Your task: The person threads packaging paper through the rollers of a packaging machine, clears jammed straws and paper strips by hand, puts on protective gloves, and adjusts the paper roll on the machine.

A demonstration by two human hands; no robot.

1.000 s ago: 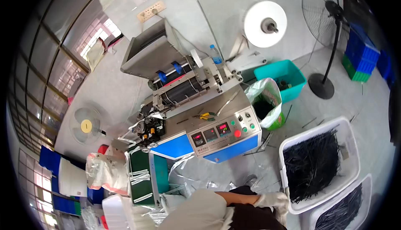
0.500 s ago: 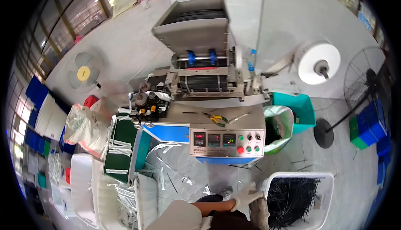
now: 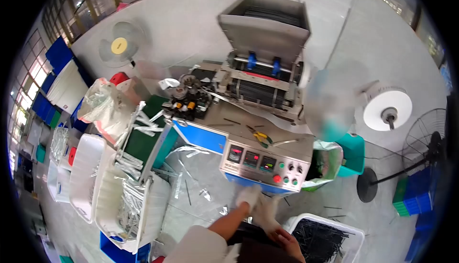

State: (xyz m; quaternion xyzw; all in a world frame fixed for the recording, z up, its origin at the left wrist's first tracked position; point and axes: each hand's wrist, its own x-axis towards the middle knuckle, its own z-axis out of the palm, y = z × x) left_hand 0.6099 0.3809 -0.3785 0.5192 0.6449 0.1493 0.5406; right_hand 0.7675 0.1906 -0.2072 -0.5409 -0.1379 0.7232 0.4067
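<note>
My left hand, in a pale glove and blurred, is in front of the machine's control panel. It appears closed on the end of a loose white glove. My right hand is bare, its fingers loosely spread close to the glove's lower end. Just right of it stands a white bin of thin black strips. Pliers with yellow and green handles lie on the machine top.
A metal hopper rises at the back of the machine. On the left are a green conveyor and a white bin of silvery strips. A teal bin, a white reel and a floor fan are on the right.
The view has turned and shifted. My left hand has moved up and away from my right hand. Both were gloved and close together; my right fingers now show bare, with a loose glove between the hands.
</note>
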